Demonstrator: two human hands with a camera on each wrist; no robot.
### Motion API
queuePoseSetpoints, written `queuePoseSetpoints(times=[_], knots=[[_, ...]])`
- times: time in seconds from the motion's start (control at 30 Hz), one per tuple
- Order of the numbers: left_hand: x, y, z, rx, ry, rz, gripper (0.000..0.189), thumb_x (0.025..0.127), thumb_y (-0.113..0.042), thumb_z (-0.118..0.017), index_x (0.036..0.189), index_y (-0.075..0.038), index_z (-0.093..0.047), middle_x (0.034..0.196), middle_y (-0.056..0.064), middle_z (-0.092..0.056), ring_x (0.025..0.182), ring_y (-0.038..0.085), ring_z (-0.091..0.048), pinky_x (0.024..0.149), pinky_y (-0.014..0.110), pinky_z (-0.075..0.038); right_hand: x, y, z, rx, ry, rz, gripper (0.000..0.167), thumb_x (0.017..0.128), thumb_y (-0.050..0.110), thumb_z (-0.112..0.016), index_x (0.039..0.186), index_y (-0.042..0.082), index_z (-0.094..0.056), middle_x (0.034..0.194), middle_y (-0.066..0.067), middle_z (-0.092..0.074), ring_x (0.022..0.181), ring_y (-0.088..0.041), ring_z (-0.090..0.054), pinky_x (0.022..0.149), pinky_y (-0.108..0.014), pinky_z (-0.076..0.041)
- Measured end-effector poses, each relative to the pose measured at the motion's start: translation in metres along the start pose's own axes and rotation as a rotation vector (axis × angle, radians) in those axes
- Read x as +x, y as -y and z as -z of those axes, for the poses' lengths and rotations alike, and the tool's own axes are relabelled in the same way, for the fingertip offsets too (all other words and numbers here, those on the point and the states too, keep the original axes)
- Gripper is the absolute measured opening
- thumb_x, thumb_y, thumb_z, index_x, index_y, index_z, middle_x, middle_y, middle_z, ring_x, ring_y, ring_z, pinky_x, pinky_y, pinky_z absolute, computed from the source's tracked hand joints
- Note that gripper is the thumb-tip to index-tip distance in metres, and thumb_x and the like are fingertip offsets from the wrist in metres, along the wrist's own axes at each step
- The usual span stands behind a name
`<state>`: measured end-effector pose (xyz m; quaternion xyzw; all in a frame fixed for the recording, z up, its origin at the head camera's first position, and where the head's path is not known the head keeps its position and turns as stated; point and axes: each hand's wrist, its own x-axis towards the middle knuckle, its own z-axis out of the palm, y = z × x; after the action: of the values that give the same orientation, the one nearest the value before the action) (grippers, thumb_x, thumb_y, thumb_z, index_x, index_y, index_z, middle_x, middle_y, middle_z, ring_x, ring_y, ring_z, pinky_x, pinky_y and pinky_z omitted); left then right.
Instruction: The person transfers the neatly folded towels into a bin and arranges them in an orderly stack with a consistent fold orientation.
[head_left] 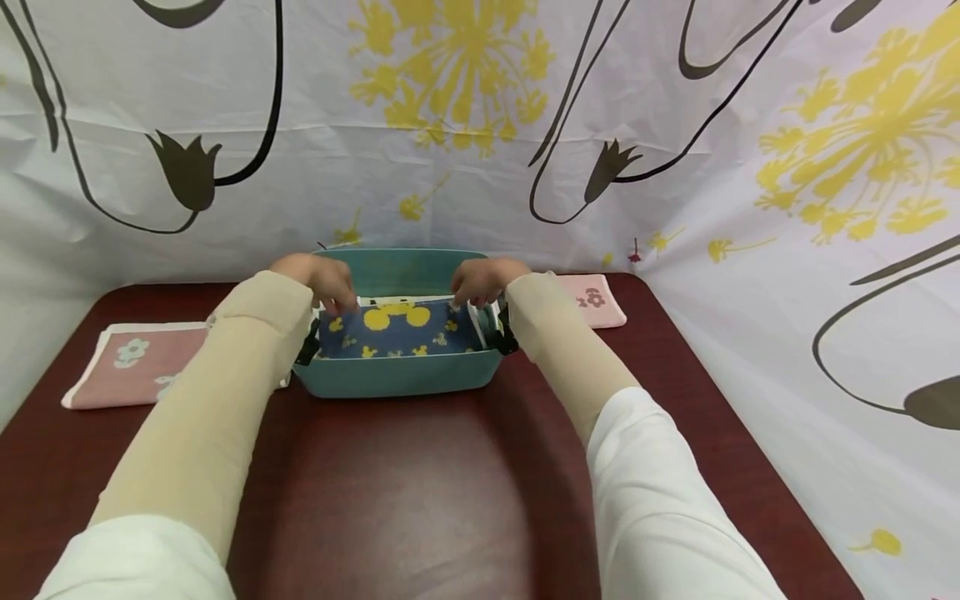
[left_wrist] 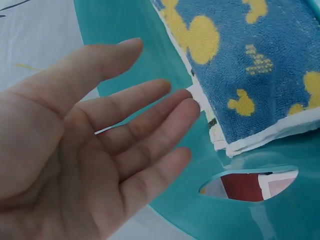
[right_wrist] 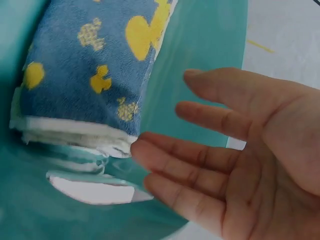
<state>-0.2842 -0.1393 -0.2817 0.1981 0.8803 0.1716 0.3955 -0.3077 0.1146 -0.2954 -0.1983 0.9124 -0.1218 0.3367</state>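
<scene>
Gripping nothing with relaxed left hand [head_left: 321, 279] or right hand [head_left: 486, 278], near either upper corner of folded yellow-and-blue terry towel [head_left: 397, 335] inside teal plastic basket [head_left: 397, 377], centre frame. Could tug towel askew by catching its edge on a fingertip.

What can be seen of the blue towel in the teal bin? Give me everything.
The blue towel looks folded into a flat rectangle, its pile terry-like, with white edging and yellow mouse-head shapes, some solid, some speckled. It lies inside the teal bin, with a paler, dark-marked cloth peeking out beneath one edge. The left hand and right hand are at its opposite ends; whether either touches it is unclear.
</scene>
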Motion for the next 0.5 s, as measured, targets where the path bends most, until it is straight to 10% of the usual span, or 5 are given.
queuePoseSetpoints(times=[0.2, 0.3, 0.5], knots=[[-0.005, -0.002, -0.008, -0.011, -0.101, -0.017, 0.044, 0.095, -0.017, -0.048, 0.129, 0.011, -0.044, 0.1, 0.02, -0.06, 0.093, 0.03, -0.059, 0.082, 0.039, -0.046, -0.006, -0.004, 0.001, 0.018, -0.016, 0.055, 0.044, 0.095, 0.017, -0.05, 0.136, 0.005, -0.04, 0.079, -0.006, -0.05, 0.066, -0.017, -0.043, 0.061, -0.03, -0.037], [-0.006, -0.005, -0.013, -0.003, -0.136, -0.014, 0.049, 0.095, -0.018, -0.05, 0.131, 0.013, -0.039, 0.131, 0.03, -0.041, 0.115, 0.041, -0.046, 0.093, 0.05, -0.038, -0.011, -0.005, 0.002, -0.01, -0.031, 0.092, 0.043, 0.095, 0.018, -0.05, 0.135, 0.005, -0.042, 0.092, -0.011, -0.057, 0.075, -0.018, -0.052, 0.066, -0.029, -0.041], [-0.012, -0.01, -0.018, 0.057, -0.145, -0.098, 0.05, 0.095, -0.018, -0.049, 0.131, 0.014, -0.039, 0.131, 0.032, -0.04, 0.111, 0.041, -0.049, 0.088, 0.048, -0.043, -0.021, -0.006, -0.001, -0.004, -0.055, 0.132, 0.043, 0.095, 0.019, -0.049, 0.135, 0.005, -0.042, 0.129, -0.014, -0.046, 0.108, -0.031, -0.054, 0.086, -0.039, -0.045]])
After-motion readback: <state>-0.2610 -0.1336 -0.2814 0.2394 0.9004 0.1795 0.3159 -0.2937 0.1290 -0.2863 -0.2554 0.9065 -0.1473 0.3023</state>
